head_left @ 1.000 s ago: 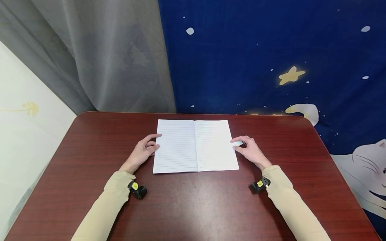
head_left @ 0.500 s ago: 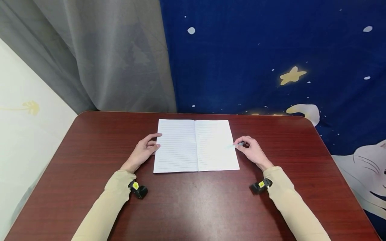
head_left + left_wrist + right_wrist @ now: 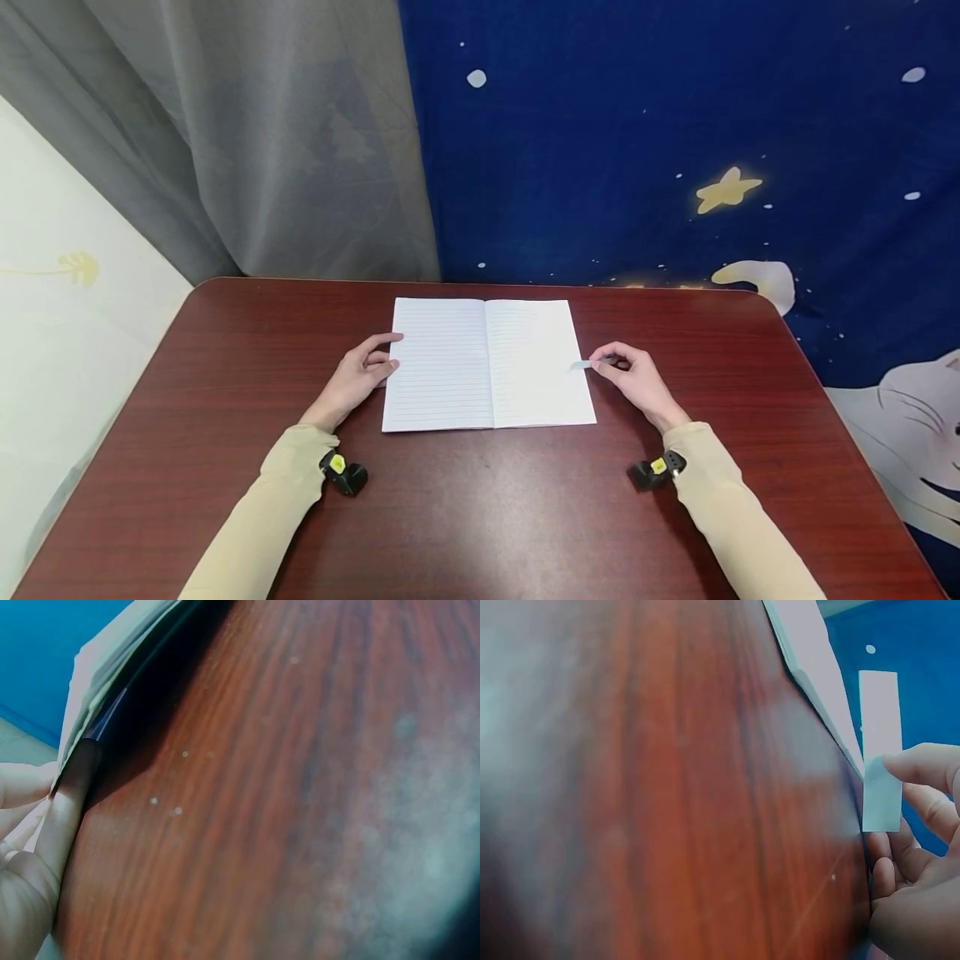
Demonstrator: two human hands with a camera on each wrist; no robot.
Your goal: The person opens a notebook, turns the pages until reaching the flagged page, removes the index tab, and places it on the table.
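Observation:
An open lined notebook (image 3: 442,367) lies spread on the table, both pages blank apart from ruled lines. My left hand (image 3: 356,375) holds its left edge, and in the left wrist view the page edges (image 3: 90,690) sit between the thumb and fingers. My right hand (image 3: 633,379), just beyond the right edge, pinches a narrow pale paper strip (image 3: 581,364) between thumb and forefinger. The strip's free end overlaps the right page in the head view. Seen from the right wrist, the strip (image 3: 881,720) is a plain whitish rectangle standing beside the notebook's edge (image 3: 817,682).
The dark red wooden table (image 3: 480,508) has rounded back corners. A grey curtain (image 3: 300,150) and a blue cloth (image 3: 600,142) with stars hang behind it. Each wrist wears a black camera, such as the left one (image 3: 345,477).
My right hand has drawn slightly right, off the page edge. The strip has turned so that its free end points left over the page. My left hand stays in place.

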